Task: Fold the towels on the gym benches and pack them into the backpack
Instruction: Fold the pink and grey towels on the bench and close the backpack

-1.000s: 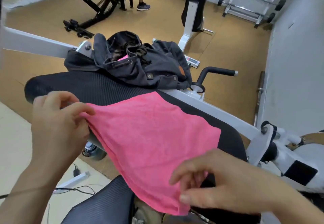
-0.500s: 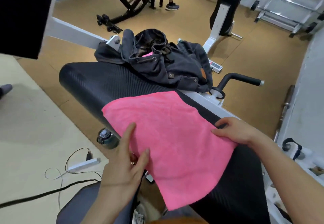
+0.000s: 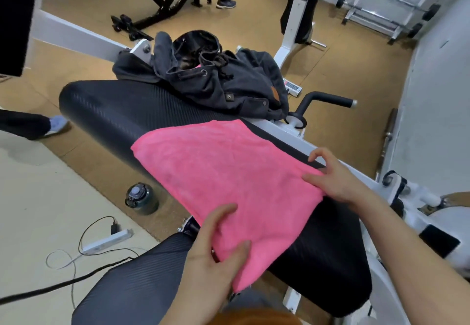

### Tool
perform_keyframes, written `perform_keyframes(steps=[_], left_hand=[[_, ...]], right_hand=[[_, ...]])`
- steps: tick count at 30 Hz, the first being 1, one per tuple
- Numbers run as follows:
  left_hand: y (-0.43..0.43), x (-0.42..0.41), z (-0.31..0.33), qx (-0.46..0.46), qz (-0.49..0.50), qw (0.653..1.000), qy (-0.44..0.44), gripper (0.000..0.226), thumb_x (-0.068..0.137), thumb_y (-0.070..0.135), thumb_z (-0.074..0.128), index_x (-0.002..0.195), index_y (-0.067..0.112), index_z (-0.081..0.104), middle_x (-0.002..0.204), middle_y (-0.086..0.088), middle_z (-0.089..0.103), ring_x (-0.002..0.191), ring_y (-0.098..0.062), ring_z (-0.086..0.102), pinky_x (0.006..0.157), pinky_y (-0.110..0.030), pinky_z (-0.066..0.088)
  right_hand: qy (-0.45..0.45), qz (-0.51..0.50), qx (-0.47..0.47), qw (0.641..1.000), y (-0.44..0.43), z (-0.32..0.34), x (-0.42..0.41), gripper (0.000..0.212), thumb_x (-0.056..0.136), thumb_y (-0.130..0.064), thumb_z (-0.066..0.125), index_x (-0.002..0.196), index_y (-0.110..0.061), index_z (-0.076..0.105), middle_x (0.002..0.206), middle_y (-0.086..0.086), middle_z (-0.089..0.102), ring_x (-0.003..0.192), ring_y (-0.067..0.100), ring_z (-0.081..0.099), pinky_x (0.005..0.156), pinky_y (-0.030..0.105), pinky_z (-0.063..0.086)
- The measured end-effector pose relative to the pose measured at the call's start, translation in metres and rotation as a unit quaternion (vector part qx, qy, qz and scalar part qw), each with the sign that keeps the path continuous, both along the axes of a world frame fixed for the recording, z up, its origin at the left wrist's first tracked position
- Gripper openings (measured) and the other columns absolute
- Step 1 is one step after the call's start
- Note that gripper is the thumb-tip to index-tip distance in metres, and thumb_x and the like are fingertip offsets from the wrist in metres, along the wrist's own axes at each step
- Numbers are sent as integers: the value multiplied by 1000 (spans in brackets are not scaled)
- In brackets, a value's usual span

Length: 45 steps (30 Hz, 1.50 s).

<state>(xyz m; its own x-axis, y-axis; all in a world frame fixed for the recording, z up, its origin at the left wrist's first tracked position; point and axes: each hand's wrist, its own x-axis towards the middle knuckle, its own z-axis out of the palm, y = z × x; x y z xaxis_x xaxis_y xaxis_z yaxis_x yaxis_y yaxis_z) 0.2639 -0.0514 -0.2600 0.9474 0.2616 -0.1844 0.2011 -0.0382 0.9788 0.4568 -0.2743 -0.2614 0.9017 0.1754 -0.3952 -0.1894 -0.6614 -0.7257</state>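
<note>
A pink towel [image 3: 229,179] lies spread over the black padded bench [image 3: 114,111], its near corner hanging off the front edge. My left hand [image 3: 216,251] holds the towel's near left edge, thumb on top and fingers around the cloth. My right hand [image 3: 333,177] rests on the towel's right corner with fingers loosely bent; whether it pinches the cloth is unclear. A dark grey backpack [image 3: 218,80] lies open at the bench's far end, with a bit of pink showing in its mouth.
A dark water bottle [image 3: 141,197] stands on the floor below the bench, near a white power strip [image 3: 106,242] with cables. A black handle [image 3: 325,98] juts out right of the backpack. Another person's foot [image 3: 57,123] is at left; other gym machines stand behind.
The view has come closer. My left hand has slid right along the near edge and now holds it. My right hand stays at the right corner. A foot has appeared at left.
</note>
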Motion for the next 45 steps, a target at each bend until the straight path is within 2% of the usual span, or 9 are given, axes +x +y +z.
perform_keyframes(steps=[12, 17, 23, 26, 29, 36, 39, 41, 45], left_hand=[[43, 33, 22, -157, -17, 987, 17, 30, 79, -5, 64, 66, 18, 77, 74, -1, 73, 64, -5, 63, 55, -14, 49], [76, 36, 21, -289, -105, 951, 19, 47, 50, 0, 69, 95, 9, 76, 102, -10, 72, 83, -16, 67, 67, -19, 55], [110, 23, 14, 197, -295, 935, -11, 112, 63, -21, 54, 136, 61, 32, 121, 37, 47, 90, 0, 58, 63, -16, 49], [114, 25, -2, 430, -282, 852, -97, 122, 53, -22, 50, 150, 43, 15, 148, 10, 29, 127, -17, 39, 91, -10, 35], [121, 32, -10, 520, -257, 803, -140, 97, 58, -4, 48, 151, 18, 28, 121, -12, 46, 98, -29, 50, 75, -32, 42], [134, 45, 21, 482, -184, 811, -274, 25, 86, 28, 55, 98, 25, 77, 88, 4, 47, 76, -13, 44, 69, -27, 31], [131, 48, 43, 353, -196, 887, -225, 22, 90, 51, 52, 93, 43, 72, 111, 20, 59, 109, -8, 54, 91, -27, 41], [124, 59, 49, 268, -153, 934, -182, 18, 85, 49, 52, 96, 53, 66, 99, 17, 68, 89, 2, 59, 79, -18, 46], [101, 118, 52, 328, -72, 939, -80, 37, 94, 45, 52, 74, 14, 53, 58, 3, 47, 55, -7, 43, 55, -25, 37]], right_hand=[[-8, -82, 56, 995, -44, 27, -81, 11, 87, -15, 69, 92, -22, 76, 101, 2, 69, 91, 12, 61, 83, 24, 44], [94, 97, 27, 990, -56, 54, -107, 66, 65, -33, 88, 122, -49, 59, 127, -31, 54, 118, -9, 50, 99, 20, 41], [-31, 108, -26, 993, -49, 60, -117, 55, 77, -9, 79, 118, -42, 63, 121, -30, 58, 118, -7, 52, 100, 21, 41], [-5, 90, -6, 996, -50, 63, -118, 61, 76, 3, 72, 118, -41, 63, 120, -27, 60, 115, -6, 56, 98, 14, 44], [-29, 73, -14, 997, -47, 65, -116, 56, 78, 9, 68, 112, -36, 67, 114, -23, 65, 109, -4, 61, 95, 15, 47], [-77, 60, 18, 995, -43, 67, -113, 20, 80, -6, 72, 80, -26, 76, 89, -11, 55, 82, 10, 55, 76, 27, 44], [-60, 12, 136, 989, -41, 75, -104, 27, 86, 2, 60, 85, -19, 77, 104, -6, 68, 100, 9, 64, 87, 25, 51], [-42, -54, 185, 980, -34, 67, -87, 30, 92, -4, 54, 97, -22, 77, 105, 1, 73, 101, 13, 67, 89, 28, 52], [28, -190, 234, 953, -10, 39, -37, 18, 96, -10, 52, 100, -13, 69, 90, 3, 73, 78, 15, 66, 73, 29, 51]])
